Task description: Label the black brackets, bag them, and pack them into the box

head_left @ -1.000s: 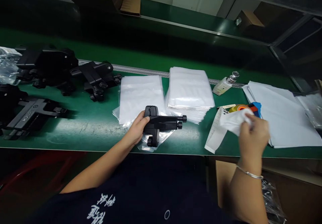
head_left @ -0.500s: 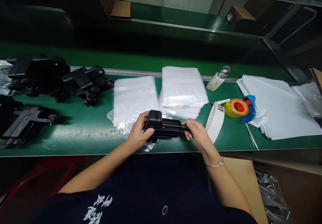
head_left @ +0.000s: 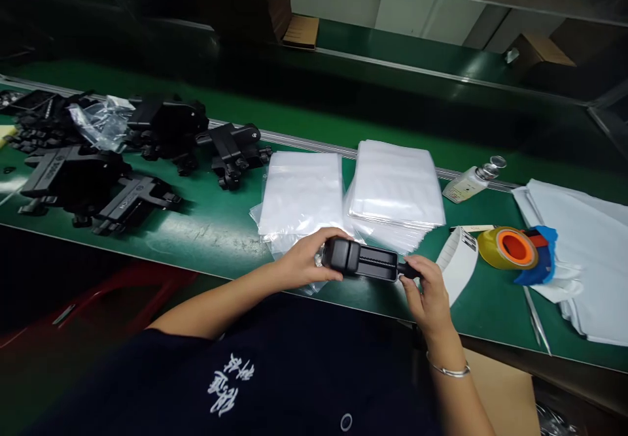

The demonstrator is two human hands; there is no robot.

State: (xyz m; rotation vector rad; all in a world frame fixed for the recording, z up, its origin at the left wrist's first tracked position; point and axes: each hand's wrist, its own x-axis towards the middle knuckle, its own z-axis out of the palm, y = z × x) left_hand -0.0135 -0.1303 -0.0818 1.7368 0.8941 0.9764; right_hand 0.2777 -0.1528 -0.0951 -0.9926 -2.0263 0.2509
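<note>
A black plastic clamp-like bracket (head_left: 377, 263) lies across both hands above the front edge of the bench. Along its open channel runs a threaded rod. My left hand (head_left: 308, 263) wraps around the bulky block at its left end. At the other end, my right hand (head_left: 429, 295) pinches the dark knob (head_left: 411, 270) between thumb and fingers. Just behind the bracket are a pile of clear plastic bags (head_left: 301, 191) and a thicker stack of bags (head_left: 398, 184). A curled strip of white labels (head_left: 458, 263) sits close to my right hand.
Several black bracket assemblies (head_left: 132, 201) crowd the left side of the green bench (head_left: 210, 227). To the right are a pump bottle (head_left: 468, 184), a yellow tape roll (head_left: 490, 248), tweezers (head_left: 537, 321) and white sheets (head_left: 593, 253). A red chair (head_left: 112, 292) stands below the bench.
The camera has turned left, so more brackets show. The bracket in my hands has rolled, its channel now facing up toward me. Both hands keep their hold.
</note>
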